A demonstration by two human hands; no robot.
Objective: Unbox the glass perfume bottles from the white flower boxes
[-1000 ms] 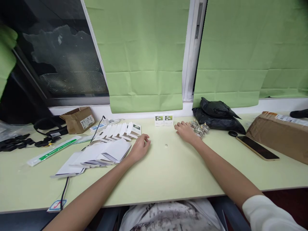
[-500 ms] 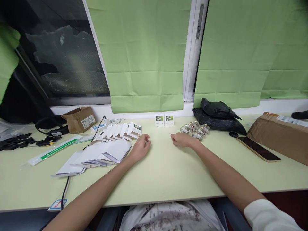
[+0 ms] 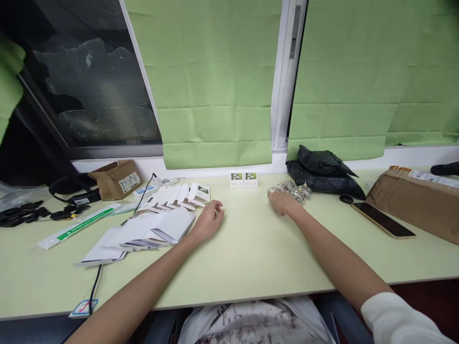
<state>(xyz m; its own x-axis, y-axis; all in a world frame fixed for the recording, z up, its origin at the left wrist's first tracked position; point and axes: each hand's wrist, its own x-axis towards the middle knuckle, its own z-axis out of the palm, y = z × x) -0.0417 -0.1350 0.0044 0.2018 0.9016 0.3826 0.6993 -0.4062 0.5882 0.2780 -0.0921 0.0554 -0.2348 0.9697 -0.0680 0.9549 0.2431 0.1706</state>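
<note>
Right hand (image 3: 283, 204) reaches to the silvery round ornaments (image 3: 302, 192), right of centre on the far part of the desk (image 3: 247, 258); fingers bent down at the cluster's left side, partly hidden, so unclear how far spread or whether one is gripped. Left hand (image 3: 210, 220) rests on the desk, fingers loosely curled, thumb apart, holding nothing visible. Just left of it: row of small white boxes (image 3: 172, 196), with overlapping white folded cards (image 3: 154, 230) on the near side. Two small printed boxes (image 3: 244, 180) stand side by side at the far edge, centre. Black plastic bags (image 3: 321, 174) sit just behind the ornaments, to the right; phone (image 3: 383, 220) and large cardboard box (image 3: 412, 203) farther right.
</note>
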